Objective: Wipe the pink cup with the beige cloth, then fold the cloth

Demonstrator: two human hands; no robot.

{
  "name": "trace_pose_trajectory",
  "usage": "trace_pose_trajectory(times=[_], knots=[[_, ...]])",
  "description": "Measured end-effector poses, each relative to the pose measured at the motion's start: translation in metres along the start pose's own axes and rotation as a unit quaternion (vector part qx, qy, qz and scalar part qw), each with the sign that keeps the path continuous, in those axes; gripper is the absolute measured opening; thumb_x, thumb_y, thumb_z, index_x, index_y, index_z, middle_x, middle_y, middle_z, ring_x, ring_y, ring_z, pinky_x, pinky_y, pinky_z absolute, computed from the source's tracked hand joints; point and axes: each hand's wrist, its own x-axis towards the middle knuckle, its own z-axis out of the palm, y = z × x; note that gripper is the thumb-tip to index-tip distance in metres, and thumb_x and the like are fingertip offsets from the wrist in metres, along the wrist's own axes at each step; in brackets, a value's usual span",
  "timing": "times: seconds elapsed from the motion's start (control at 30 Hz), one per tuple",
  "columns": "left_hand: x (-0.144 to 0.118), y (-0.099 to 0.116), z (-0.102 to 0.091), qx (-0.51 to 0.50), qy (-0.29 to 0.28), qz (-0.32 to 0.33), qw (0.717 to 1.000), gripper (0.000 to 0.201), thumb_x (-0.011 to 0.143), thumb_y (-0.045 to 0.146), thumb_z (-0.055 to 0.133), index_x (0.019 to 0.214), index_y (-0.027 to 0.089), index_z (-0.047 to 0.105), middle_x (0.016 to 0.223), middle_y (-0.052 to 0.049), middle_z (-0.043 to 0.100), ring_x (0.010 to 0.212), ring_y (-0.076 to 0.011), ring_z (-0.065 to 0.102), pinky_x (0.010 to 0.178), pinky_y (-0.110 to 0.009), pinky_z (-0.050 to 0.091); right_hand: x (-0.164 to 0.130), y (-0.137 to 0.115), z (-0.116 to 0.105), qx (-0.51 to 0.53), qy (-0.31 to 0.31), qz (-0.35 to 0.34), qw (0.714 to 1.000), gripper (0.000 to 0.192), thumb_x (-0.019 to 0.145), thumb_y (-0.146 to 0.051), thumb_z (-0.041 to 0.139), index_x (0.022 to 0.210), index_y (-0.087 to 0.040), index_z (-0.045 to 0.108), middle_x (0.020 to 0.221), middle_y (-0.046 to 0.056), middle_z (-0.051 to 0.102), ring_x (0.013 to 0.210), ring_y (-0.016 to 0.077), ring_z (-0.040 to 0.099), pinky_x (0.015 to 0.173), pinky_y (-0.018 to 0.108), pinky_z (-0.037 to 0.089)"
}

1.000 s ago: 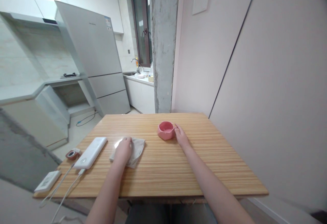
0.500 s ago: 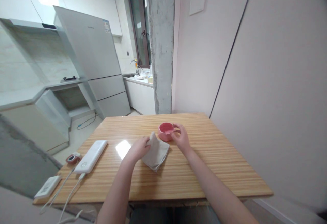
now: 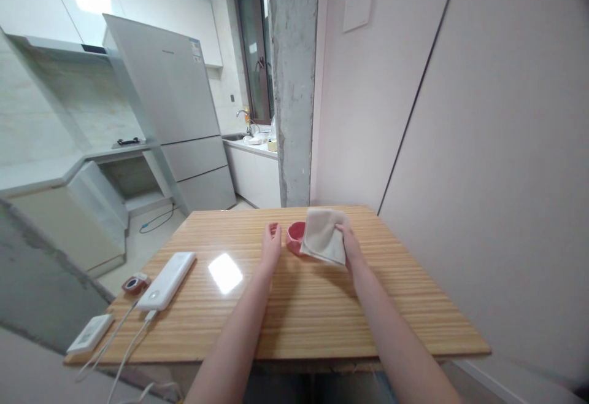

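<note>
Tabletop point(image 3: 294, 306): light wood, striped grain running left-right, glossy, with a bright ceiling-light glare patch left of centre. Its far edge sits against a pale pink wall point(image 3: 368, 115), which carries a small square cover plate up high. A darker panel seam runs diagonally down the wall on the right.

Room: open kitchen on the left. Tall silver fridge point(image 3: 170, 103) with a small sticker at its top right corner; a brand mark sits on the door, too small to read. Bare concrete pillar point(image 3: 294, 78) behind the tabletop. Beyond it, a counter with a sink and tap under a dark-framed window. White upper cabinets, a range hood and a hob along the left wall.

Right hand point(image 3: 352, 247): grip closed on a beige cloth point(image 3: 324, 241), pinched at its right edge. The cloth hangs over the right side of a pink bowl point(image 3: 295, 235) and hides part of it. The bowl stands near the far edge of the tabletop, centre.

Left hand point(image 3: 271, 245): just left of the bowl, fingers loosely curled, holding nothing. Cannot tell whether it touches the rim.

Left end of the tabletop: white power bank point(image 3: 166, 272) with cables running off the near edge, a small round red-brown item point(image 3: 133, 283) beside it, and a flat white device point(image 3: 89, 333) at the corner. No legible text on any of them.
</note>
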Motion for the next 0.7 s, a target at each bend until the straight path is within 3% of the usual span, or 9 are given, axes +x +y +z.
trace_pose_trajectory(times=[0.1, 0.23, 0.3, 0.37, 0.43, 0.5, 0.57, 0.7], knots=[[-0.012, -0.022, 0.004, 0.047, -0.026, 0.02, 0.998, 0.026, 0.085, 0.036, 0.05, 0.101, 0.015, 0.057, 0.102, -0.012, 0.063, 0.092, -0.0191, 0.061, 0.085, -0.035, 0.048, 0.011, -0.004, -0.003, 0.056, 0.134, -0.053, 0.988, 0.04, 0.069, -0.039, 0.06, 0.103, -0.018, 0.06, 0.1, 0.002, 0.069, 0.096, 0.0193, 0.063, 0.083, 0.032, 0.052], [-0.024, -0.027, 0.005, 0.154, -0.095, 0.061, 0.982, 0.036, 0.09, 0.041, 0.043, 0.11, 0.017, 0.059, 0.106, -0.012, 0.065, 0.091, -0.02, 0.062, 0.084, -0.035, 0.047, 0.009, -0.006, 0.003, -0.069, 0.211, -0.214, 0.951, 0.043, 0.08, -0.042, 0.052, 0.114, -0.016, 0.054, 0.119, 0.009, 0.06, 0.114, 0.0208, 0.054, 0.1, 0.037, 0.04], [-0.024, -0.024, 0.005, 0.198, -0.107, 0.073, 0.972, 0.037, 0.092, 0.041, 0.038, 0.111, 0.019, 0.061, 0.108, -0.011, 0.066, 0.094, -0.0208, 0.062, 0.086, -0.035, 0.046, 0.005, -0.004, 0.01, -0.157, 0.164, -0.317, 0.921, 0.039, 0.084, -0.037, 0.048, 0.117, -0.016, 0.051, 0.124, 0.012, 0.056, 0.118, 0.0212, 0.05, 0.102, 0.039, 0.037], [-0.023, -0.021, 0.003, 0.221, -0.113, 0.078, 0.965, 0.039, 0.093, 0.04, 0.036, 0.112, 0.019, 0.062, 0.109, -0.011, 0.067, 0.098, -0.0215, 0.061, 0.087, -0.035, 0.045, -0.001, 0.0, 0.02, -0.274, 0.039, -0.378, 0.883, 0.031, 0.085, -0.03, 0.046, 0.112, -0.017, 0.054, 0.123, 0.012, 0.057, 0.117, 0.0218, 0.05, 0.101, 0.039, 0.036], [-0.022, -0.02, 0.003, 0.237, -0.116, 0.08, 0.961, 0.04, 0.093, 0.039, 0.034, 0.113, 0.018, 0.062, 0.109, -0.011, 0.067, 0.101, -0.0219, 0.061, 0.088, -0.035, 0.044, -0.009, 0.006, 0.032, -0.417, -0.109, -0.367, 0.825, 0.02, 0.083, -0.023, 0.047, 0.099, -0.018, 0.059, 0.11, 0.011, 0.064, 0.109, 0.0225, 0.055, 0.098, 0.038, 0.037], [-0.022, -0.02, 0.003, 0.246, -0.119, 0.079, 0.959, 0.038, 0.092, 0.036, 0.035, 0.113, 0.017, 0.062, 0.11, -0.012, 0.067, 0.103, -0.022, 0.06, 0.089, -0.034, 0.043, -0.02, 0.014, 0.042, -0.534, -0.195, -0.32, 0.757, 0.014, 0.083, -0.021, 0.049, 0.089, -0.018, 0.061, 0.094, 0.01, 0.068, 0.099, 0.0232, 0.058, 0.095, 0.038, 0.037], [-0.022, -0.02, 0.003, 0.239, -0.117, 0.077, 0.961, 0.036, 0.091, 0.033, 0.037, 0.111, 0.017, 0.063, 0.11, -0.012, 0.067, 0.104, -0.0217, 0.06, 0.091, -0.034, 0.042, -0.031, 0.02, 0.049, -0.594, -0.202, -0.304, 0.717, 0.016, 0.087, -0.027, 0.049, 0.09, -0.018, 0.062, 0.093, 0.012, 0.069, 0.096, 0.0245, 0.059, 0.097, 0.041, 0.035], [-0.023, -0.022, 0.004, 0.16, -0.109, 0.075, 0.978, 0.033, 0.089, 0.036, 0.043, 0.108, 0.02, 0.066, 0.107, -0.011, 0.068, 0.1, -0.0225, 0.061, 0.091, -0.036, 0.042, -0.044, 0.021, 0.056, -0.641, -0.186, -0.3, 0.681, 0.023, 0.084, -0.037, 0.057, 0.096, -0.018, 0.063, 0.098, 0.014, 0.068, 0.1, 0.0285, 0.058, 0.094, 0.045, 0.036]])
